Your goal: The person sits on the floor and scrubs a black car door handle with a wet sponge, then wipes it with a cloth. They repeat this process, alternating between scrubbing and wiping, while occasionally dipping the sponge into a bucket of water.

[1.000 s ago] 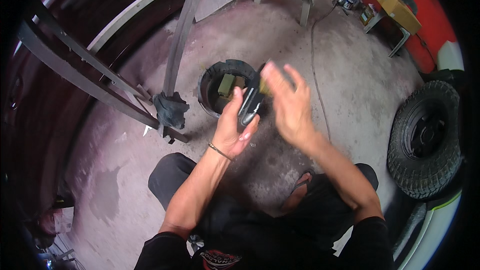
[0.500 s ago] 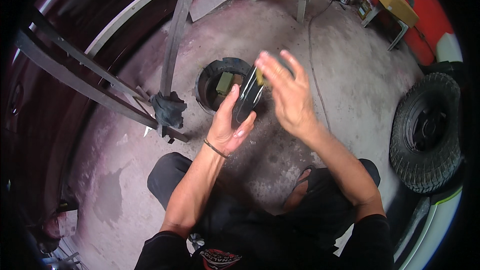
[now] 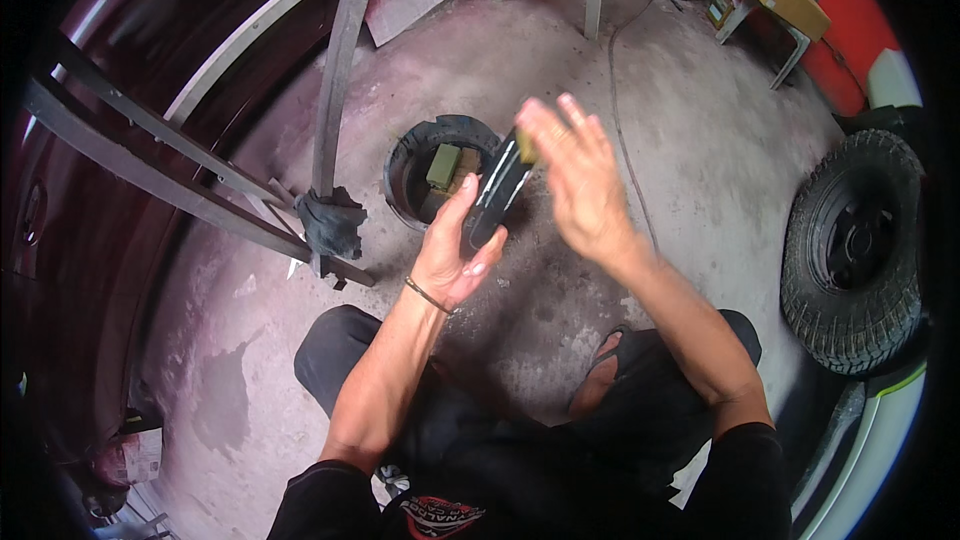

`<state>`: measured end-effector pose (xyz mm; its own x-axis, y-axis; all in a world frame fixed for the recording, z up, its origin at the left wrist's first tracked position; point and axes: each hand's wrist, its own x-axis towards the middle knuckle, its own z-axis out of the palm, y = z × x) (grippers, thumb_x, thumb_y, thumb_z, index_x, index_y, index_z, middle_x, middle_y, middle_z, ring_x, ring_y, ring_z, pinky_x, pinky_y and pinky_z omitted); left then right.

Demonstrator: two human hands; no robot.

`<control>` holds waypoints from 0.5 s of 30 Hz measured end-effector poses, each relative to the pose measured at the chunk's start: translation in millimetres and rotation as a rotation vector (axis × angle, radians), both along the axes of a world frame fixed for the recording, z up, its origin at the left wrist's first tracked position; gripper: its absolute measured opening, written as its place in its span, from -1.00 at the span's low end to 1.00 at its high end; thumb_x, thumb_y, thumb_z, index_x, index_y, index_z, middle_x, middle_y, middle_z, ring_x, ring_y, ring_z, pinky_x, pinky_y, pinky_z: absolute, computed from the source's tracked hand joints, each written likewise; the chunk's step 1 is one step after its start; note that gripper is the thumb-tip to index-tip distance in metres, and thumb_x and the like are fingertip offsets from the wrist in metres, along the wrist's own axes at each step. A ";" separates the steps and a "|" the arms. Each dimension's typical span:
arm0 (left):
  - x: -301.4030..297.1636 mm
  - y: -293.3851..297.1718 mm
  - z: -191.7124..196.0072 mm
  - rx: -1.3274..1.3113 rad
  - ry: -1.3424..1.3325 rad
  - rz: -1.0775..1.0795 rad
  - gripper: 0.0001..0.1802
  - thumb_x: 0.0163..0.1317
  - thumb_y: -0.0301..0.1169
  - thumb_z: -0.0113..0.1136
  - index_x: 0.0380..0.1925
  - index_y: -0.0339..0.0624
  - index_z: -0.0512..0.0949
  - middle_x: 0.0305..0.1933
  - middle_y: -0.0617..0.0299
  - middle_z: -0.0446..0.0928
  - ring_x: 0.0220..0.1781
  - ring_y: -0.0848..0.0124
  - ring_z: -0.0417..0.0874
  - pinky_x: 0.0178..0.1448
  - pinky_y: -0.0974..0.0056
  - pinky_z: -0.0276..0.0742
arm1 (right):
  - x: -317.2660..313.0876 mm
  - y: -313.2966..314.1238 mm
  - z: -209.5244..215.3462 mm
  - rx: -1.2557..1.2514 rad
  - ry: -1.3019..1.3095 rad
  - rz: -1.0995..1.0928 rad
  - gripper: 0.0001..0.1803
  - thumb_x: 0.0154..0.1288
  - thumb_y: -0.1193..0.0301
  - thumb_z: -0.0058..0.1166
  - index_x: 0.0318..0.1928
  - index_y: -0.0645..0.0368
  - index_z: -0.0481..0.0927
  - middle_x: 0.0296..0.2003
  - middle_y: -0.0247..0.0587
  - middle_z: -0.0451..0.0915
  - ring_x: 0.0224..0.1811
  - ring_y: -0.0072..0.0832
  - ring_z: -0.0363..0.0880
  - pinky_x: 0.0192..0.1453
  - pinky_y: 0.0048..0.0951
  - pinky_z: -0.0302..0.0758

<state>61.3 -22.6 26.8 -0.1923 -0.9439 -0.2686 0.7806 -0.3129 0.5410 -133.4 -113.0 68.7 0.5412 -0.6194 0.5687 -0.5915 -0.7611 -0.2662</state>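
Seen from above, a crouching person's two bare hands meet over a stained concrete floor (image 3: pixel 700 160). The left hand (image 3: pixel 453 250) grasps the lower end of a long, glossy black piece (image 3: pixel 498 192), thumb on one side and fingers on the other, so that grip is closed on it. The piece is held tilted in the air, its upper end leaning toward the right hand (image 3: pixel 583 180). That hand, fingers nearly straight, lies over a yellowish pad (image 3: pixel 525 147) against the piece's upper part; blur and the fingers hide whether its grip clasps the pad or merely presses it. Just beyond is a ragged-rimmed black tub (image 3: pixel 397 176) with a green block (image 3: pixel 444 166) inside. Held at one end only, the piece could twist or slip if the pad pushed hard near the far end, and drop into the tub or scuff on the concrete. With such flat fingers, the pad could also slide out, letting fingertips rub the glossy surface.
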 end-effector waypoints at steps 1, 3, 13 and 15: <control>-2.9 -1.5 0.2 -0.055 -0.001 -0.004 -0.46 0.67 0.13 0.05 0.10 -0.15 0.61 -0.46 0.21 0.65 -0.82 0.50 0.31 -0.74 0.40 0.20 | -5.1 -8.8 6.8 0.045 -0.053 -0.014 -0.24 0.41 0.65 0.06 0.59 -0.07 0.45 0.62 -0.24 0.39 0.73 0.01 0.18 0.75 0.26 0.10; -1.5 3.7 3.9 -0.069 -0.069 0.016 -0.47 0.67 0.12 0.06 0.11 -0.16 0.60 -0.42 0.21 0.65 -0.82 0.50 0.29 -0.73 0.41 0.20 | -2.2 3.8 0.7 0.063 -0.072 0.017 -0.25 0.41 0.65 0.06 0.59 -0.01 0.43 0.62 -0.21 0.38 0.73 0.00 0.19 0.77 0.24 0.09; -0.2 -2.8 3.1 0.093 0.060 0.105 -0.23 0.63 0.37 -0.19 0.19 -0.12 0.56 -0.27 0.32 0.64 -0.77 0.54 0.29 -0.70 0.45 0.21 | 8.8 44.0 -45.8 -0.100 0.202 0.311 -0.29 0.43 0.43 0.11 0.59 0.11 0.41 0.64 -0.12 0.34 0.73 -0.11 0.22 0.80 0.17 0.09; 6.4 -3.5 -3.8 0.006 -0.006 0.082 -0.14 0.62 0.42 -0.26 0.24 -0.19 0.52 -0.35 0.37 0.55 -0.72 0.57 0.29 -0.66 0.46 0.15 | 7.0 37.0 -47.2 -0.117 0.221 0.319 -0.33 0.46 0.43 0.07 0.57 0.12 0.43 0.63 -0.09 0.35 0.74 -0.15 0.21 0.80 0.16 0.10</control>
